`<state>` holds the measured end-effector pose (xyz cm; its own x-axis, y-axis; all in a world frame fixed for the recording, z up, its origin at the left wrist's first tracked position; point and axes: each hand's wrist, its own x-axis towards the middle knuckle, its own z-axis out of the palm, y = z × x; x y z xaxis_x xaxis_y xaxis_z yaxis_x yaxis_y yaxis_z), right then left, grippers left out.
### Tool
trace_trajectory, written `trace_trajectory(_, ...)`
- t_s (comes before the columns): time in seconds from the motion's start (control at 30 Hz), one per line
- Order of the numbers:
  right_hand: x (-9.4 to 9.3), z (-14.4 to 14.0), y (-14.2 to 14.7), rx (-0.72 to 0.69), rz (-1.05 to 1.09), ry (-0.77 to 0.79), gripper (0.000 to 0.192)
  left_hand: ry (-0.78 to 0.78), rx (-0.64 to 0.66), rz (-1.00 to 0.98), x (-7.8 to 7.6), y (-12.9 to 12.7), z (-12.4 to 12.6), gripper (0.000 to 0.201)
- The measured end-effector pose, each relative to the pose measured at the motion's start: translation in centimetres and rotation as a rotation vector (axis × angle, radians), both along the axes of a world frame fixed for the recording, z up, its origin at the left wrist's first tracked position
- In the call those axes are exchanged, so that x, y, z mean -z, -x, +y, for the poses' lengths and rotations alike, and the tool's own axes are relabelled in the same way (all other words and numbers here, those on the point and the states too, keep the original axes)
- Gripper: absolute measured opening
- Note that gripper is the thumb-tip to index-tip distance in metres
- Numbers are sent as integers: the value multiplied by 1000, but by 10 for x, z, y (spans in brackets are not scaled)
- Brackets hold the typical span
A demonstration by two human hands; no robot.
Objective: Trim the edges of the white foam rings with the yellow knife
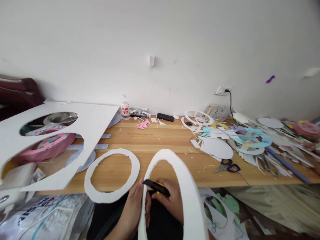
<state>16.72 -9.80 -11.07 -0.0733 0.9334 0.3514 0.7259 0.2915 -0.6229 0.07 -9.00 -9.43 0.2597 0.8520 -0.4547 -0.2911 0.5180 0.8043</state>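
My left hand [133,210] grips the left side of a large white foam ring [186,186], which stands tilted up over my lap. In my right hand [172,198] is a black and yellow utility knife [157,187], reaching through the ring's opening. Its tip is at the ring's inner left edge, close to my left fingers. Part of my right hand and forearm is hidden behind the ring. A second white foam ring [91,168] lies at the table's front edge, just left of my hands.
A large white board with cutouts [100,123] covers the table's left side. A bottle [125,108] and a phone [165,117] are at the back. Scissors [227,166], foam discs [218,148] and scraps crowd the right. A wall rises behind the wooden table [162,141].
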Motion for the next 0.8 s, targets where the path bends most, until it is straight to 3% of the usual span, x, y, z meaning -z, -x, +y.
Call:
trace_trajectory(0.17, -10, -2, -7, -41, 39, 45, 49, -75, -79, -47, 7, 0, 1, 44)
trace_trajectory(0.33, -13, -2, -3, -64, 7, 25, 36, -138, -151, -40, -2, -1, 3, 43)
trace_trajectory(0.43, -11, 1, -1, -73, -65, -74, 24, -173, -154, 9, -7, 1, 3, 41)
trace_trajectory(0.57, -5, 3, -1, -39, -143, -144, 17, -115, -125, -32, -7, 2, 0, 38)
trace_trajectory(0.7, -3, 2, 2, -43, -184, -176, 18, -53, -11, -110, -7, 0, -4, 42)
trace_trajectory(0.8, -4, -1, 5, -68, -224, -209, 17, -8, -46, -114, -8, -2, -3, 43)
